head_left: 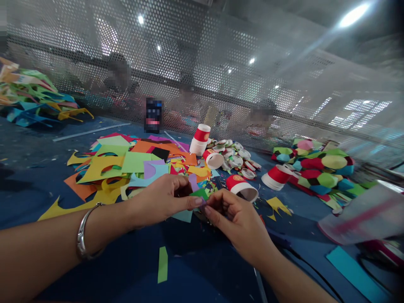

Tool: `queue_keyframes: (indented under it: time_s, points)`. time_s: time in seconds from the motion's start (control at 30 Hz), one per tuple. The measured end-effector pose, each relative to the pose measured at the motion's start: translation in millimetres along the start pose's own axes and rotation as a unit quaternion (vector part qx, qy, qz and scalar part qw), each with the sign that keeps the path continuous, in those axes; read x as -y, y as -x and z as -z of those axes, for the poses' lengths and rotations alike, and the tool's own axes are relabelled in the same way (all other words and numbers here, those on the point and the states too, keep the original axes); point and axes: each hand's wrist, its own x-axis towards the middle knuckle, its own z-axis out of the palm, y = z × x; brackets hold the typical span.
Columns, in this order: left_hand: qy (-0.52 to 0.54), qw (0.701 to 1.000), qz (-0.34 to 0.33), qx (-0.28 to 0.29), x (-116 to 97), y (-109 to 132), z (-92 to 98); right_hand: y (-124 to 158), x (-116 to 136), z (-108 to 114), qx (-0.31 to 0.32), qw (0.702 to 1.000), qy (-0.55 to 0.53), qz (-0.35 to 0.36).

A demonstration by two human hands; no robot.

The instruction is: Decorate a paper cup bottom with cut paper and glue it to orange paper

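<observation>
Over the near edge of the paper pile, my left hand point(166, 195) pinches a small piece of green and purple paper point(199, 194) between thumb and fingers. From the other side, my right hand point(235, 212) has its thumb and fingertips closed at the right end of the same paper; the exact grip is partly hidden. Cut coloured paper scraps point(105, 166) lie heaped behind my left hand. A red and white paper cup point(238, 185) rests on its side just behind my right hand. On the blue table before me lies a light green paper strip point(163, 265).
More paper cups point(200, 139) and a heap of small round pieces point(235, 155) sit farther back. At right are multicoloured paper shapes point(325, 168), a translucent container point(362, 214) and a cable point(312, 265). A phone point(153, 115) leans against the perforated screen point(202, 59); people are behind it.
</observation>
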Motion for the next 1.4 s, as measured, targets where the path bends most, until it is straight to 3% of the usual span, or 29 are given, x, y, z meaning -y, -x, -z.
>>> queue_keyframes:
  time_s: [0.13, 0.2, 0.27, 0.37, 0.47, 0.63, 0.73, 0.87, 1.0, 1.13, 1.4]
  points:
    - [0.034, 0.997, -0.005, 0.067, -6.6, 0.7, 12.6, 0.2, 0.8, 0.6, -0.006, 1.0, -0.006, -0.001]
    - [0.01, 0.998, -0.008, 0.056, -5.8, -0.2, 27.4, 0.7, 1.1, 1.3, -0.01, 1.0, -0.016, -0.008]
    - [-0.103, 0.994, -0.02, 0.01, 0.2, -2.4, 44.1, 1.0, 0.8, 2.1, -0.014, 1.0, -0.019, -0.01]
    - [-0.295, 0.953, -0.068, -0.022, 15.2, -7.4, 60.8, 0.7, -0.8, 2.8, -0.016, 1.0, -0.021, -0.006]
    - [-0.369, 0.926, -0.086, -0.002, 28.6, -13.9, 59.3, -0.5, -1.9, 2.4, -0.022, 1.0, -0.022, -0.004]
    - [-0.408, 0.907, -0.105, -0.012, 39.9, -26.8, 41.9, -1.4, 0.5, 1.7, -0.035, 0.999, -0.016, -0.013]
    - [-0.393, 0.912, -0.116, -0.023, 41.7, -29.9, 40.2, -1.5, 1.9, 2.2, -0.041, 0.999, -0.009, -0.018]
    - [-0.289, 0.948, -0.131, -0.021, 33.2, -21.6, 43.3, -1.4, 2.4, 2.9, -0.056, 0.998, 0.01, -0.004]
    - [-0.177, 0.976, -0.117, 0.052, 16.5, -8.2, 39.9, -1.1, 2.9, 3.5, -0.04, 0.999, 0.014, -0.001]
    - [-0.08, 0.986, -0.055, 0.133, 6.6, -2.1, 35.2, -0.4, 3.3, 5.0, -0.004, 1.0, 0.009, -0.015]
    - [-0.02, 0.98, -0.021, 0.195, 3.8, -2.9, 43.2, 0.9, 3.1, 5.0, 0.007, 1.0, 0.009, -0.013]
